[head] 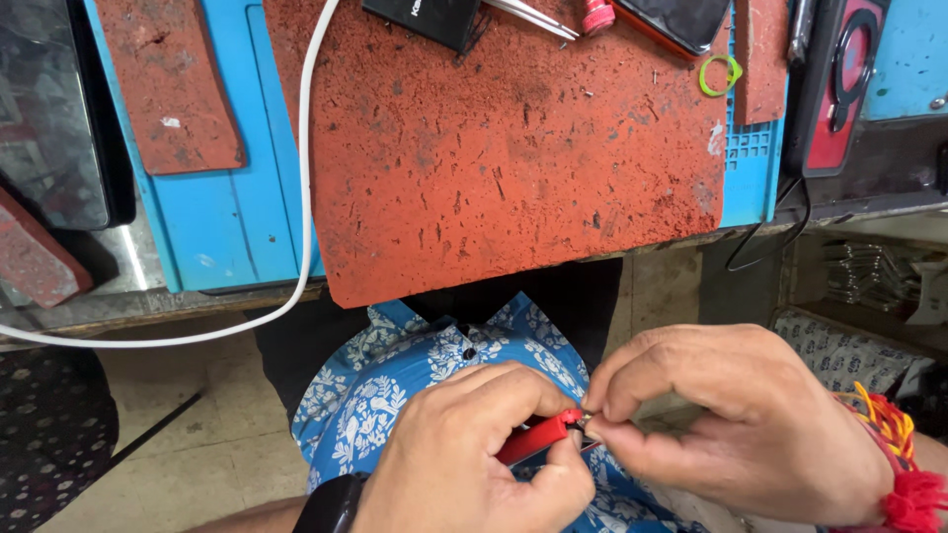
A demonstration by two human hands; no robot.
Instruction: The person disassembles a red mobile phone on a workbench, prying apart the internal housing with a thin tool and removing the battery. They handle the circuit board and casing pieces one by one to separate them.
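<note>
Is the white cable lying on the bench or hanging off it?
Hanging off: the white cable crosses the orange mat, then loops below the bench edge.

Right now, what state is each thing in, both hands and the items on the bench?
Left hand: fingers closed on the red-handled tool.
Red-handled tool: held over the lap, tip meeting the right fingers.
Right hand: fingers pinched at the tool tip, around a small part mostly hidden.
Red work mat: flat on the bench, scarred, front edge overhanging.
White cable: loose, draped off the bench edge.
Green ring: lying flat on the mat.

red mat | white cable | green ring | tweezers
</note>
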